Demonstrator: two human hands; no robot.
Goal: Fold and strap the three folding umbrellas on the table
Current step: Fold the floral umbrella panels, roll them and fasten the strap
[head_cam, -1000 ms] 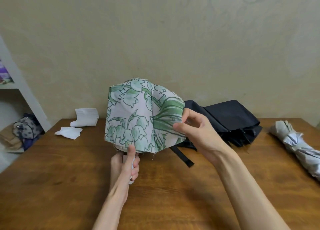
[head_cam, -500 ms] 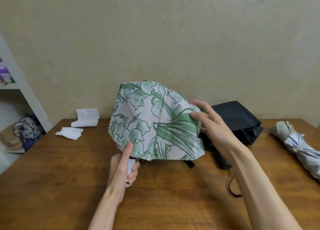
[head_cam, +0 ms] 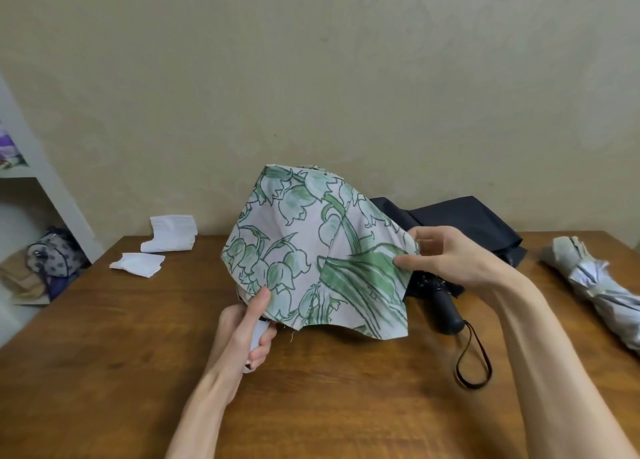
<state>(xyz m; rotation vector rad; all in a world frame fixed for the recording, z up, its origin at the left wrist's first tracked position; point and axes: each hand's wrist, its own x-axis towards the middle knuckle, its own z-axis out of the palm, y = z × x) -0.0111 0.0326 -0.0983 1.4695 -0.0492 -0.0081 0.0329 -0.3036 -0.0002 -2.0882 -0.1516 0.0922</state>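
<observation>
- The floral umbrella (head_cam: 311, 251), pale fabric printed with green bell flowers and leaves, is held up over the middle of the wooden counter (head_cam: 104, 354). Its canopy hangs loose and half spread, not folded or strapped.
- The left hand (head_cam: 247, 330) grips the umbrella's white handle (head_cam: 258, 334) below the canopy. Its fingers (head_cam: 263, 349) are curled round the handle, and the thumb points up against the fabric's lower edge.
- The right hand (head_cam: 446, 258) pinches the canopy's right edge between thumb and fingers (head_cam: 427, 239), drawing the cloth out to that side.
- A black umbrella (head_cam: 467, 223) lies on the counter behind and to the right of the floral one, its canopy loose and crumpled. Its black handle (head_cam: 446, 309) points toward the person, with the wrist loop (head_cam: 474, 358) lying flat on the wood.
- A silver-grey umbrella (head_cam: 595, 285) lies rolled into a bundle at the counter's right edge, well apart from the other two. Whether its strap is fastened I cannot tell.
- Two pieces of white paper (head_cam: 171, 233) rest near the counter's far left corner.
- A white shelf unit (head_cam: 41, 181) stands to the left, with a patterned bag (head_cam: 52, 254) at its foot.
</observation>
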